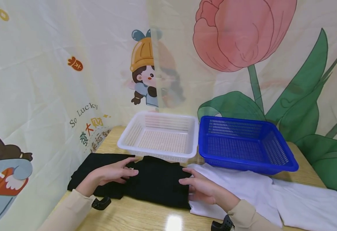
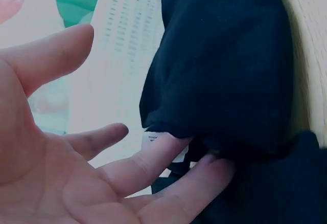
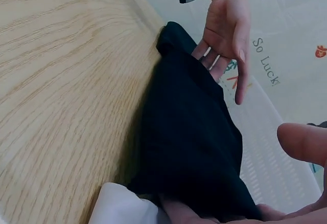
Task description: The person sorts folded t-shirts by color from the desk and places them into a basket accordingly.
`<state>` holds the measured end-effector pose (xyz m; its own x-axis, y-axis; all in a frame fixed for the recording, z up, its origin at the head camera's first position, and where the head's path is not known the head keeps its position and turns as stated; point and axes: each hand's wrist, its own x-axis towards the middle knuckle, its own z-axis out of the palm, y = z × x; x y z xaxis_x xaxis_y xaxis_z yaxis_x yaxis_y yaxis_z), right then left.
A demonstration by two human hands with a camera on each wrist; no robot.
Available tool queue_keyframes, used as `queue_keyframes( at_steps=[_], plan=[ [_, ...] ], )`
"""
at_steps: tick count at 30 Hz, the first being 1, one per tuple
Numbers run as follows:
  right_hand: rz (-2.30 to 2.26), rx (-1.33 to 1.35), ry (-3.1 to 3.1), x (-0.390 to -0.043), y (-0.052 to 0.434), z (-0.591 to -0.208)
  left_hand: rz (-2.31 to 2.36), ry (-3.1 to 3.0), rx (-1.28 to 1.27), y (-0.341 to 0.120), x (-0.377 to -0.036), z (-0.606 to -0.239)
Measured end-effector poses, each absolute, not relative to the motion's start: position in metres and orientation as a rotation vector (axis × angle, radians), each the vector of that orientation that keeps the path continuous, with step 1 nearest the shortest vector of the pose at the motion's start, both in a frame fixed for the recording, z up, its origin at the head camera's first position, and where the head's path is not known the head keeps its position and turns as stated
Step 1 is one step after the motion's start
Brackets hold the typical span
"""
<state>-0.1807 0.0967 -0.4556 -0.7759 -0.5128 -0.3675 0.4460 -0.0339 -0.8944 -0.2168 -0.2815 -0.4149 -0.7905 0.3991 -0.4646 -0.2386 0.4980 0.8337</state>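
A black garment (image 1: 154,184) lies folded on the wooden table (image 1: 145,215), with its right edge over a white garment (image 1: 252,189). My left hand (image 1: 129,168) rests on the black cloth's upper left part, fingers straight. In the left wrist view its fingers (image 2: 168,152) touch the dark fabric (image 2: 225,65) beside a small white label (image 2: 152,138). My right hand (image 1: 185,178) lies flat at the black garment's right edge. In the right wrist view its fingers (image 3: 179,215) sit under the cloth's edge (image 3: 189,142), and the thumb (image 3: 301,142) is lifted clear.
A white perforated basket (image 1: 128,136) and a blue one (image 1: 284,160) stand side by side behind the garments. The white garment spreads to the table's right edge. A printed cartoon backdrop (image 1: 41,80) hangs close around the table's back and left.
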Motion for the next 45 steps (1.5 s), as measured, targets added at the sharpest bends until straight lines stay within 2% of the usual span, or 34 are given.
queue_keyframes(
  at_steps=[13,22,37,45],
  plan=[
    [-1.912,-0.106,1.551,-0.184,0.100,-0.461,1.392,2.034,0.130,-0.286,-0.220,-0.431],
    [-1.926,-0.125,1.612,-0.187,0.092,-0.472,1.323,2.095,0.232,-0.282,-0.223,-0.438],
    [-1.883,-0.221,1.836,-0.190,0.073,-0.486,1.414,2.060,0.216,-0.277,-0.222,-0.458],
    [-1.838,-0.308,2.040,-0.188,0.071,-0.479,1.437,2.065,0.259,-0.281,-0.217,-0.441]
  ],
)
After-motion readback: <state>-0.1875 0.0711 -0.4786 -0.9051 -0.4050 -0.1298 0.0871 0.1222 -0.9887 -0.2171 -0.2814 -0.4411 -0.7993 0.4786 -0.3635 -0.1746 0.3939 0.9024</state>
